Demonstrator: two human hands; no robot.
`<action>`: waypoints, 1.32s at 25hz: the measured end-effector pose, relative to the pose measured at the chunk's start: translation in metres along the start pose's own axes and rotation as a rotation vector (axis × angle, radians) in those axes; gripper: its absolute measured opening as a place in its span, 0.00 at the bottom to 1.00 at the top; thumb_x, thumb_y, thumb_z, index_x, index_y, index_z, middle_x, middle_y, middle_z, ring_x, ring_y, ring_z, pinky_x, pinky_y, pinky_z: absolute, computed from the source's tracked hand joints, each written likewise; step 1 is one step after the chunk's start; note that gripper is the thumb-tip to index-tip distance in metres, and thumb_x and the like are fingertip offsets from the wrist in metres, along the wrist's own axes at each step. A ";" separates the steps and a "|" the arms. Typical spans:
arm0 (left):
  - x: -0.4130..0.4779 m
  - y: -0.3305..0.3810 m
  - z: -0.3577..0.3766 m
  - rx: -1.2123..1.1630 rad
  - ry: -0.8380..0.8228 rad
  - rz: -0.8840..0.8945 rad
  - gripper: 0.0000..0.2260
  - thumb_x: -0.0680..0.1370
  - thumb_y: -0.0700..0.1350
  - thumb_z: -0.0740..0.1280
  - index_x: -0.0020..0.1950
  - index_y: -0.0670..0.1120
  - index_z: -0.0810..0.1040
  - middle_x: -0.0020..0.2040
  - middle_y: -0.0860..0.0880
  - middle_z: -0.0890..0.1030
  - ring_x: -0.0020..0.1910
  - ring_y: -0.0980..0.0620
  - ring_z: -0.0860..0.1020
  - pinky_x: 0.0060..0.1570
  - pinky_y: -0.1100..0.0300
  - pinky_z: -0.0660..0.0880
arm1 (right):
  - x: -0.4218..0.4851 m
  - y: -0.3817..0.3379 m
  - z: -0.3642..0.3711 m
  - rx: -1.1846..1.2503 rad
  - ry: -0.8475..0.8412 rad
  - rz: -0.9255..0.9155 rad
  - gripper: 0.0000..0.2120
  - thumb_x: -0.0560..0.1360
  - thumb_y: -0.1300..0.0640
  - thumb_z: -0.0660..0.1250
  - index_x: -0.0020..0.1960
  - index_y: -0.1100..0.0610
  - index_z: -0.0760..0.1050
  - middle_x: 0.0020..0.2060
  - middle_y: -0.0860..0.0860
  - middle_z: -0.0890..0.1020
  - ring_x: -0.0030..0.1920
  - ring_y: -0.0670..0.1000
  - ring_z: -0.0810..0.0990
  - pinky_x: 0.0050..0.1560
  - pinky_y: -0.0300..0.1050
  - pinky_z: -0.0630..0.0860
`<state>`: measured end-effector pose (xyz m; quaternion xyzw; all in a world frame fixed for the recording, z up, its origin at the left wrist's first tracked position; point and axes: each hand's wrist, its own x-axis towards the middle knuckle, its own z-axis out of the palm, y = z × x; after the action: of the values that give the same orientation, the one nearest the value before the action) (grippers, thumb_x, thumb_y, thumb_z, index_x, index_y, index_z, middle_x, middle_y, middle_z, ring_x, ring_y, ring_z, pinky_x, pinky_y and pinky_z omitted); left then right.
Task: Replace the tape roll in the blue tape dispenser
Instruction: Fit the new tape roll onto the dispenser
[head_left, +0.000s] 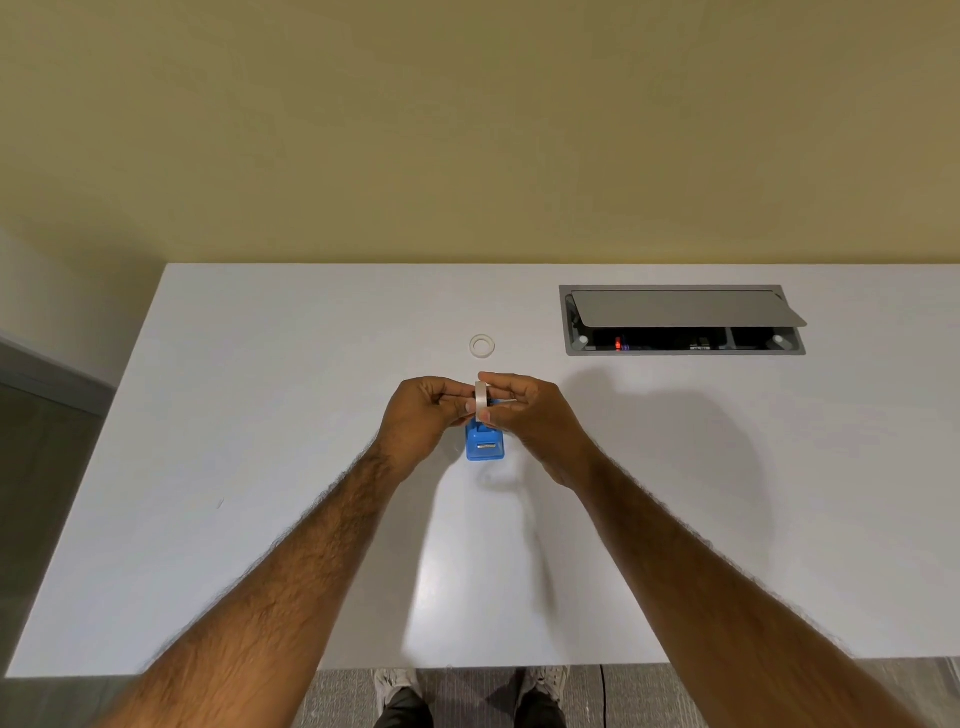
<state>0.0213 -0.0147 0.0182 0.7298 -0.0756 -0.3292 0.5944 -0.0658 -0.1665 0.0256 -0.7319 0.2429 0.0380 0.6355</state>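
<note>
- Head view: a white table (260, 467) stands against a yellow-green wall (467, 130), with both bare forearms reaching in from the near edge.
- The blue tape dispenser (485, 446) sits on the table at mid-depth, its near end with a small metal slot facing the person; its far part is hidden behind the hands.
- A white tape roll (482, 399) is held upright and edge-on directly above the dispenser's far end. Whether it touches the dispenser cannot be told.
- The left hand (420, 415) has its fingers curled, and its fingertips pinch the roll from the left.
- The right hand (531, 420) pinches the roll from the right, thumb below and fingers over the top.
- A second white ring (482, 346), possibly a spent core, lies flat farther back, apart from the hands.
- A grey cable hatch (683, 318) with its flap raised is set into the table at the far right.
- Two shoes (397, 683) show on the floor below the table edge.
</note>
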 end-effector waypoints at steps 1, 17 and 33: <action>-0.001 0.000 0.000 0.002 0.007 0.004 0.06 0.75 0.34 0.72 0.50 0.41 0.86 0.45 0.41 0.87 0.47 0.43 0.86 0.51 0.54 0.83 | 0.000 -0.001 0.001 -0.013 0.000 -0.002 0.25 0.73 0.62 0.71 0.69 0.61 0.72 0.61 0.58 0.80 0.57 0.57 0.82 0.62 0.51 0.78; 0.002 -0.004 0.007 0.056 0.054 0.018 0.08 0.75 0.35 0.71 0.52 0.43 0.85 0.47 0.44 0.87 0.49 0.44 0.86 0.56 0.46 0.81 | 0.003 0.000 -0.006 -0.015 0.132 -0.006 0.08 0.72 0.65 0.69 0.50 0.64 0.83 0.44 0.61 0.85 0.45 0.62 0.84 0.52 0.56 0.82; 0.002 0.002 0.006 0.075 0.028 -0.003 0.06 0.76 0.34 0.70 0.49 0.41 0.85 0.46 0.41 0.87 0.48 0.40 0.85 0.56 0.45 0.81 | 0.006 -0.005 -0.005 -0.127 0.157 -0.024 0.07 0.68 0.63 0.72 0.46 0.63 0.81 0.41 0.59 0.85 0.42 0.61 0.83 0.50 0.57 0.82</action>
<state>0.0202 -0.0210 0.0184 0.7563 -0.0785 -0.3166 0.5672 -0.0595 -0.1724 0.0288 -0.7743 0.2803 -0.0118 0.5673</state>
